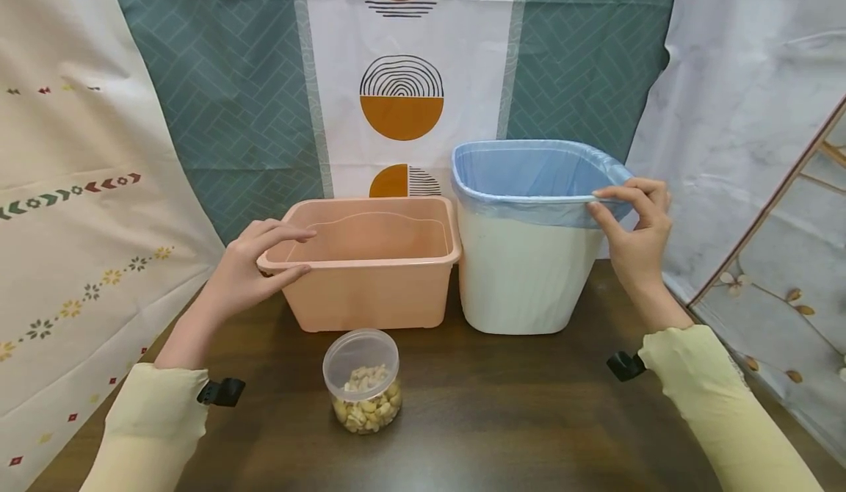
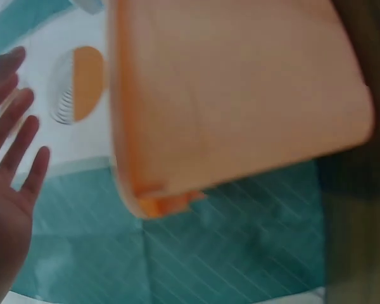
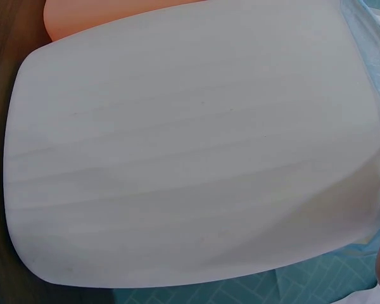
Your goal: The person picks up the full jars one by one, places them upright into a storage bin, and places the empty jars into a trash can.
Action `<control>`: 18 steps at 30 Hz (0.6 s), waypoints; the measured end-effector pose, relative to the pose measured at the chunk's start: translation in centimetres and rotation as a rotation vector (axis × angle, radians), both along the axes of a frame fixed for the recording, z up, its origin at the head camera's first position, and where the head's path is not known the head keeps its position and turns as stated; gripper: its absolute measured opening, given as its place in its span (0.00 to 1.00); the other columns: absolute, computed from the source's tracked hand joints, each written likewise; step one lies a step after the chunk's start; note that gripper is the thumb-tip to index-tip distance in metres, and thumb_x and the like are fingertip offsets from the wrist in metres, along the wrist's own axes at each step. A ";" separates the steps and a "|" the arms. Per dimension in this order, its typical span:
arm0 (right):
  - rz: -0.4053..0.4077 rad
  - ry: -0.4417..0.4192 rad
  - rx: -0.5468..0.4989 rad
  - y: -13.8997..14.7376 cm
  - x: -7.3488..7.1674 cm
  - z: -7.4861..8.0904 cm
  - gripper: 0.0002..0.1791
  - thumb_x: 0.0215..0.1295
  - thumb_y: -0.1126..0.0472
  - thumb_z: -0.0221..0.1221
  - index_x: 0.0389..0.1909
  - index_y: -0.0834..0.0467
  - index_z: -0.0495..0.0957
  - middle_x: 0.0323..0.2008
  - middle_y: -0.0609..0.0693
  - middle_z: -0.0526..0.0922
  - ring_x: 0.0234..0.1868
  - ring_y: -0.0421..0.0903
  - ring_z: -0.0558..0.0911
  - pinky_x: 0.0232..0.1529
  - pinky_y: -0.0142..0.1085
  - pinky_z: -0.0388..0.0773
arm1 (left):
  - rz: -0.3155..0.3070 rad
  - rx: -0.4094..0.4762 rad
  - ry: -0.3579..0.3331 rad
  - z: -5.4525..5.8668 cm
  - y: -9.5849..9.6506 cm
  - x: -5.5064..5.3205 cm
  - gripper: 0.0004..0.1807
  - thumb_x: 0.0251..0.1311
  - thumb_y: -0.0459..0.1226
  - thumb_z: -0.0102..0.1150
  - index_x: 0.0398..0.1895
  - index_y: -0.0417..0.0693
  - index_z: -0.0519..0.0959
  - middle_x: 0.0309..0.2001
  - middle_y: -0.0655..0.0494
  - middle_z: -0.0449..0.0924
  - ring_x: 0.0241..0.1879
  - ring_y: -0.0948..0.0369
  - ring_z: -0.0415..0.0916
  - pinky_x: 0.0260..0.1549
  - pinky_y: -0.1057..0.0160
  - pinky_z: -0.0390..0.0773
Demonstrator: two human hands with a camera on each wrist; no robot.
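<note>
A white trash bin [image 1: 529, 279] stands upright on the table, lined with a blue plastic bag [image 1: 542, 170] folded over its rim. At the bin's front right corner, my right hand [image 1: 637, 231] pinches the bag's edge between thumb and fingers. The bin's smooth side [image 3: 190, 152] fills the right wrist view, with only a sliver of hand at the right edge. To the bin's left sits a peach plastic tub [image 1: 370, 297]. My left hand [image 1: 244, 268] hovers by the tub's left end, fingers spread and holding nothing; its fingers [image 2: 12, 142] look straight in the left wrist view.
A clear lidded jar [image 1: 365, 407] of pale nuts or beans stands in front of the tub on the dark wooden table [image 1: 489, 418]. Patterned cloth [image 1: 403, 37] hangs close behind the containers, and more cloth [image 1: 79, 272] closes off the sides.
</note>
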State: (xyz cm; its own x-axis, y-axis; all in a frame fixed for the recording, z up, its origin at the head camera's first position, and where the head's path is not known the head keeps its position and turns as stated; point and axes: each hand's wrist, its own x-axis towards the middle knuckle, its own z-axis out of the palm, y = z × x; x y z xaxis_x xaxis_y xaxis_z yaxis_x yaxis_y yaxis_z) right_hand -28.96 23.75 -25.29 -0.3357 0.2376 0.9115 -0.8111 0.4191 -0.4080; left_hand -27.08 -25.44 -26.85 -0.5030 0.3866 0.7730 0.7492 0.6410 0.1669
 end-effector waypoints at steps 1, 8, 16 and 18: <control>0.000 -0.004 0.004 0.0 0.0 0.0 0.08 0.55 0.74 0.65 0.36 0.73 0.82 0.38 0.29 0.70 0.49 0.33 0.66 0.57 0.30 0.56 | 0.001 0.024 0.010 -0.3 -0.3 0.0 0.29 0.41 0.27 0.77 0.51 0.51 0.84 0.44 0.54 0.84 0.47 0.66 0.70 0.48 0.71 0.67; 0.007 -0.017 0.012 -0.1 -0.1 -0.1 0.08 0.56 0.74 0.64 0.36 0.73 0.82 0.38 0.29 0.70 0.49 0.33 0.65 0.57 0.30 0.56 | 0.019 0.210 -0.069 -2.4 -2.3 -0.3 0.26 0.42 0.24 0.75 0.48 0.48 0.85 0.43 0.61 0.82 0.48 0.75 0.68 0.50 0.75 0.65; 0.006 -0.008 0.003 0.1 -0.2 -0.1 0.08 0.56 0.73 0.65 0.36 0.73 0.82 0.39 0.29 0.70 0.49 0.33 0.66 0.57 0.30 0.57 | 0.046 0.200 -0.084 -4.0 -3.4 -1.1 0.25 0.39 0.25 0.78 0.45 0.49 0.87 0.42 0.61 0.81 0.47 0.75 0.67 0.49 0.74 0.63; 0.004 -0.012 0.001 0.2 -0.2 -0.1 0.08 0.56 0.73 0.65 0.37 0.73 0.82 0.39 0.29 0.70 0.49 0.33 0.66 0.57 0.29 0.57 | 0.061 0.194 -0.097 -4.4 -3.6 -1.2 0.24 0.39 0.26 0.78 0.43 0.51 0.87 0.40 0.59 0.81 0.46 0.75 0.67 0.47 0.75 0.63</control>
